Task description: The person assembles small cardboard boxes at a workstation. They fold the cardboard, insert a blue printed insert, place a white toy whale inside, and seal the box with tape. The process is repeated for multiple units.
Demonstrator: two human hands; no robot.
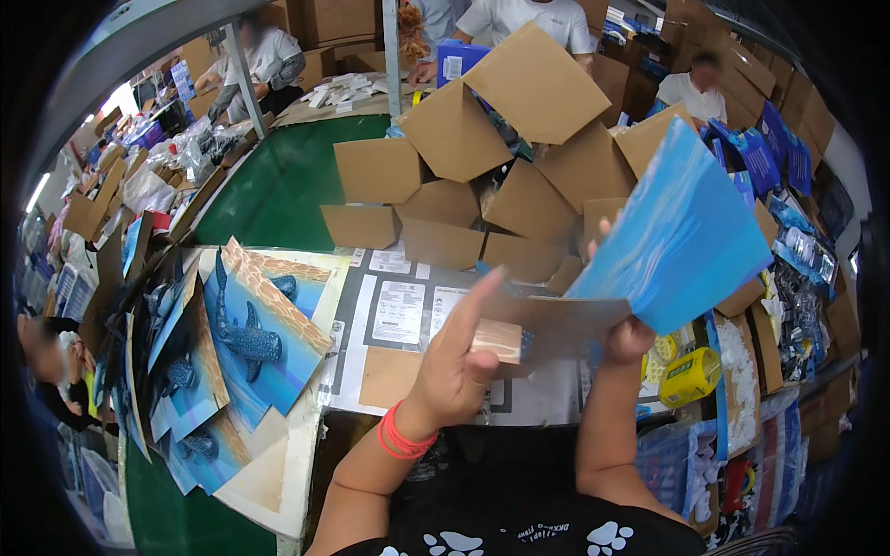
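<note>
A blue printed cardboard panel (691, 232) stands tilted up at the right, with a blurred brownish flap (565, 324) reaching left from its lower edge. My right hand (628, 339) is closed on it at the fold; fingertips show past the panel's upper left edge. My left hand (454, 366), with a red band at the wrist, is held upright with straight fingers at the flap's left end. Its thumb is beside a small tan, wood-patterned piece (498, 341); whether they touch is unclear. Several blue cards with dark spotted whale shark figures (248, 341) stand bunched at the left.
Open brown cartons (454, 130) are heaped beyond the grey table covered with printed sheets (399, 310). A yellow tape roll (690, 377) lies at the right, near a box of white pieces (739, 380). A green surface (287, 185) extends behind. Other people sit or stand across the back.
</note>
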